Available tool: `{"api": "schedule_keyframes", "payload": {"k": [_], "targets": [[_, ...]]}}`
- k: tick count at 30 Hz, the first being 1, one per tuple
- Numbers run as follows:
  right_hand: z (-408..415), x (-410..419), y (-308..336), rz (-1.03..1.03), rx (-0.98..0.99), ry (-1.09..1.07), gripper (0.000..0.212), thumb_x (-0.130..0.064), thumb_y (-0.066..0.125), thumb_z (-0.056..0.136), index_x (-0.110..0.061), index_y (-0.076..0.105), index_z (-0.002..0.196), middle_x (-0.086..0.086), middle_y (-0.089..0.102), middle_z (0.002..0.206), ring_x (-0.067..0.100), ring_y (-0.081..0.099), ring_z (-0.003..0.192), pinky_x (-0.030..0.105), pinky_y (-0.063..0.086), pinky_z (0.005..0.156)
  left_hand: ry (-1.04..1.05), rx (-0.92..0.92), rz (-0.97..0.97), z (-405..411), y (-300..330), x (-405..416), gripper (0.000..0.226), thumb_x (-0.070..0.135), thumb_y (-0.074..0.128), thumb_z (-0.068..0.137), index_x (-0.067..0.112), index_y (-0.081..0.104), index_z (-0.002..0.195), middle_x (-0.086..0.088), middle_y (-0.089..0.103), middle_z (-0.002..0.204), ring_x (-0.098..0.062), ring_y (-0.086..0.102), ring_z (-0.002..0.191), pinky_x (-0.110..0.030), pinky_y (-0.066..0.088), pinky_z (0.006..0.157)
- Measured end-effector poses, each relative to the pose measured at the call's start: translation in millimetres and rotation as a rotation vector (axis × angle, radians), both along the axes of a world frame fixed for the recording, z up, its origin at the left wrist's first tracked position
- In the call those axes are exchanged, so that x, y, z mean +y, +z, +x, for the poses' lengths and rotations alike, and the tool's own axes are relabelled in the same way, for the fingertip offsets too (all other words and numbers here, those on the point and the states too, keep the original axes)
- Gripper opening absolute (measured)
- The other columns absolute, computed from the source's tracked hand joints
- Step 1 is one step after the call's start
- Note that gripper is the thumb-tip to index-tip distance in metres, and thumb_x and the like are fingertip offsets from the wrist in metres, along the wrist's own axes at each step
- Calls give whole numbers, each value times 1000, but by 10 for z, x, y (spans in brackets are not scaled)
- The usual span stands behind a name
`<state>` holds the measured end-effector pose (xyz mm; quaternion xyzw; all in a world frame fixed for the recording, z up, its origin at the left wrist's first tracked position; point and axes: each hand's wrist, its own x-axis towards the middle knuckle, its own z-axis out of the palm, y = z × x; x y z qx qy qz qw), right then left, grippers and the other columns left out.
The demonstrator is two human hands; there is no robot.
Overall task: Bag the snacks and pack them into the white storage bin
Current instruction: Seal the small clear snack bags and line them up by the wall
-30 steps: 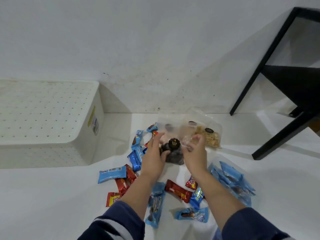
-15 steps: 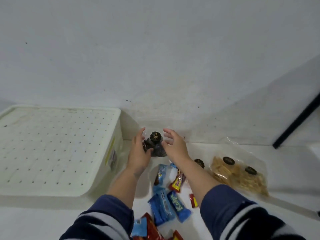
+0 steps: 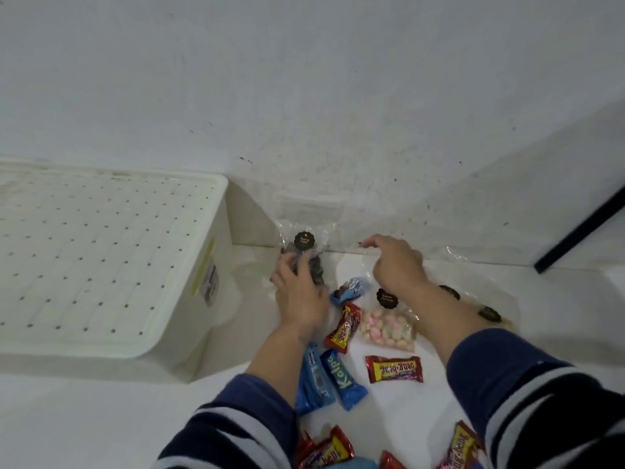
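My left hand (image 3: pixel 299 296) grips a clear bag of dark snacks (image 3: pixel 304 247) with a black sticker, standing against the wall right of the white storage bin (image 3: pixel 216 299). The bin's perforated lid (image 3: pixel 101 252) is on. My right hand (image 3: pixel 397 265) has curled fingers that pinch the clear top edge of what looks like the marshmallow bag (image 3: pixel 389 328), which lies just below it. Loose snacks lie between my arms: a red bar (image 3: pixel 394 368), a blue Kalpa bar (image 3: pixel 341 377) and another red bar (image 3: pixel 343 328).
More clear snack bags with black stickers (image 3: pixel 488 314) lie under my right forearm. Several red and blue wrappers (image 3: pixel 324 451) sit at the bottom edge. A black furniture leg (image 3: pixel 581 228) slants down at the right. The white wall runs close behind everything.
The dark snack bag went from mid-floor to beside the bin. My right hand has left it and moved right to the marshmallow bag; my left hand still holds it.
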<state>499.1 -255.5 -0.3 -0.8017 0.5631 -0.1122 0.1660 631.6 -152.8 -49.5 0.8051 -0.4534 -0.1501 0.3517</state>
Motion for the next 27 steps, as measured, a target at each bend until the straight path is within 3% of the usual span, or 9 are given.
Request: {"api": "schedule_keyframes", "payload": {"k": [2,4,8,12,15,18,21,24,27], "targets": [[-185,-21,7,18,134,-29,56,3,46,79,-32,52,123,-2,61,121,22,53,111,35,31,91,-112,44,-10,-214,-28,39,64,25,63,86,26,32,142,-3,25,140,-24,25,129,-33,32,104],[-310,22,-10,38,136,-75,48,1,43,84,-31,55,118,-2,63,117,21,55,108,35,29,90,-210,80,32,-402,-50,74,62,29,57,90,30,27,144,-2,33,141,-21,29,129,-36,33,103],[-450,169,25,23,33,-119,37,0,43,89,-27,64,104,0,65,113,22,58,102,35,37,91,-299,22,141,-625,-18,146,61,31,48,93,38,19,146,1,51,134,-22,42,124,-42,34,102],[-623,418,76,117,-117,-139,30,-7,46,92,-25,68,103,1,65,113,19,61,94,28,49,75,-347,-69,189,-746,7,345,59,38,45,95,39,15,145,1,63,115,-24,58,106,-45,45,93],[-774,622,111,138,-251,-127,25,-9,51,92,-22,71,100,0,67,112,15,61,97,25,48,81,-349,-48,185,-838,36,514,61,35,45,95,39,13,147,5,67,106,-19,61,99,-45,44,93],[-893,786,261,201,-369,-151,21,-9,59,88,-24,73,91,-3,69,103,11,61,92,20,44,79,-342,39,59,-930,94,662,66,26,53,92,34,18,147,-2,62,121,-24,60,106,-44,46,93],[-984,958,469,335,-490,-136,24,-7,66,84,-30,71,77,-3,70,95,12,64,92,20,47,77,-374,321,-36,-1024,240,790,70,20,57,92,33,16,148,-5,47,137,-24,52,117,-37,47,94],[-1067,1147,647,435,-498,-105,22,-9,69,83,-29,71,75,0,72,95,14,65,90,24,53,81,-364,307,-139,-1052,364,896,67,26,51,96,44,12,147,9,48,124,-10,50,110,-29,42,88],[-1122,1339,750,469,-518,-111,17,-8,68,83,-25,72,81,3,72,95,11,64,83,18,50,66,-357,279,-198,-1099,462,977,55,30,47,98,43,21,144,4,59,99,-12,57,91,-28,43,76]]}}
